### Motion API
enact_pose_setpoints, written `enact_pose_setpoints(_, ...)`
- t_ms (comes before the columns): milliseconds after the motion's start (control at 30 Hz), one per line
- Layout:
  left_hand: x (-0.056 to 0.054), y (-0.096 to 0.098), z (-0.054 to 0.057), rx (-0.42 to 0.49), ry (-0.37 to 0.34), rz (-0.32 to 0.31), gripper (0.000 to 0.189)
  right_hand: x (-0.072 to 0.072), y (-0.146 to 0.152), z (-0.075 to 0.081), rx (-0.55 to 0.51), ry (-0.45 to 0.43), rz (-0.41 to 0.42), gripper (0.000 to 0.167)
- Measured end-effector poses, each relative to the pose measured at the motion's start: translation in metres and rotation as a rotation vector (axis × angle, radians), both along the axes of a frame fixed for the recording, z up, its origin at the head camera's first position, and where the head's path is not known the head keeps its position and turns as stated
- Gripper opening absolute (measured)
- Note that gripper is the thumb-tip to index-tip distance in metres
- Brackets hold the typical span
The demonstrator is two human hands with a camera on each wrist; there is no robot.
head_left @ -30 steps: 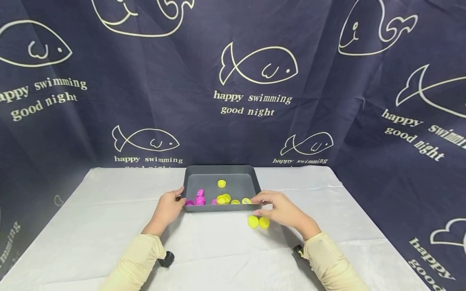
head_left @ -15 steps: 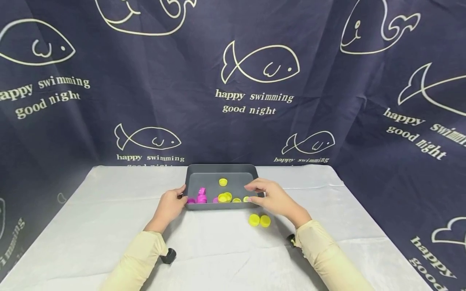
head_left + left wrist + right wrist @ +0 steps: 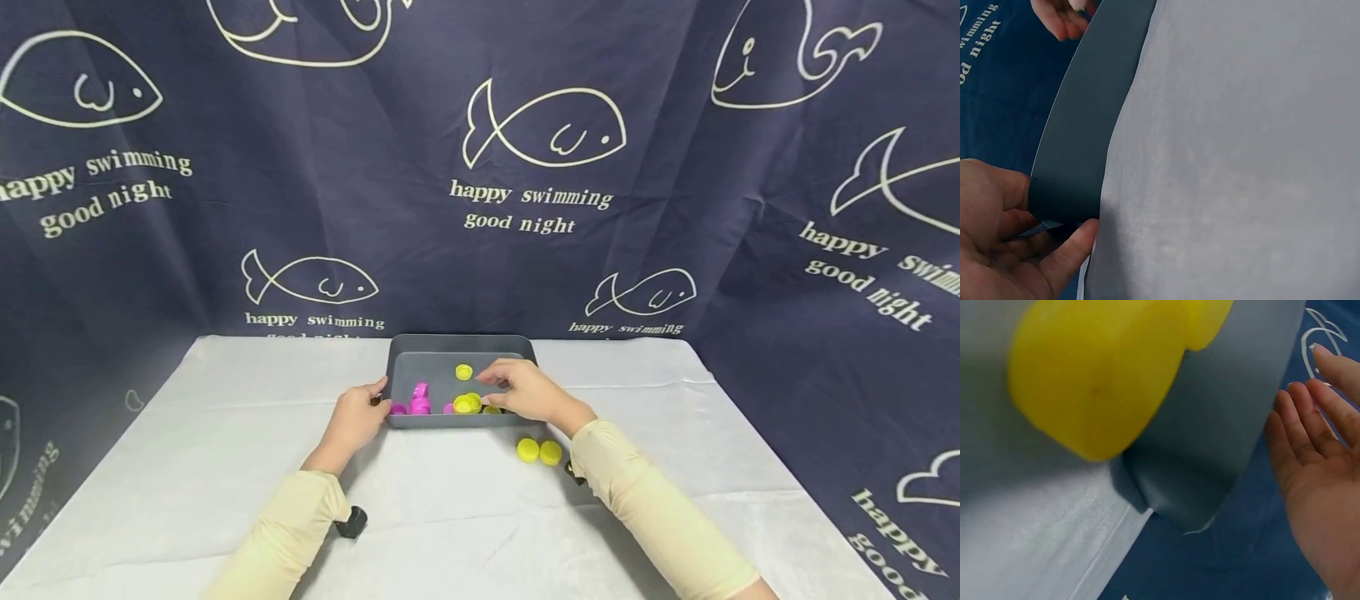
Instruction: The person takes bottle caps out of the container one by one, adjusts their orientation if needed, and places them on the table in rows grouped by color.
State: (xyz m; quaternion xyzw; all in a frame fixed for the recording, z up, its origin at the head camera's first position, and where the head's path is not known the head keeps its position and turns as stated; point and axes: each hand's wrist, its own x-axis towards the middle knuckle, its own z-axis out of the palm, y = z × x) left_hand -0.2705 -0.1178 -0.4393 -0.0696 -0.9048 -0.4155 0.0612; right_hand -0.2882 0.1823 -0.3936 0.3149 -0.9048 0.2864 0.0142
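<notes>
A dark grey tray (image 3: 401, 354) lies near the table's far edge. My left hand (image 3: 356, 421) grips its near left corner, thumb and fingers on either side of the wall in the left wrist view. Over the tray's right part is my right hand (image 3: 528, 392), its fingers spread and relaxed with nothing seen between them. Below its fingertips sits a cluster of yellow caps (image 3: 465, 405). Another yellow cap (image 3: 464, 372) lies alone farther back. Several magenta caps (image 3: 420, 406) gather at the left front, some stacked.
Two yellow caps (image 3: 539, 452) stand side by side on the white-covered table (image 3: 450, 508), just outside the tray's near right corner. A dark blue curtain (image 3: 420, 217) with fish drawings hangs behind and around the table.
My right hand has moved from the tray's right edge leftward over the inside, nearer the yellow cluster. My left hand keeps its hold on the tray's corner.
</notes>
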Motion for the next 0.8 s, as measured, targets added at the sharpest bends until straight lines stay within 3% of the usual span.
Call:
enact_pose_setpoints(300, -0.002, 0.0, 0.0, 0.002, -0.004, 0.007, 0.048, -0.017, -0.01, -0.01, 0.109, -0.074, 0.047, 0.032)
enact_pose_setpoints(467, -0.002, 0.0, -0.001, 0.006, 0.001, 0.006, 0.047, -0.02, -0.013, -0.016, 0.134, -0.038, 0.089, 0.029)
enact_pose_setpoints(800, -0.002, -0.001, -0.002, 0.014, 0.002, 0.003, 0.048, -0.023, -0.019, -0.024, 0.152, -0.027, 0.078, 0.027)
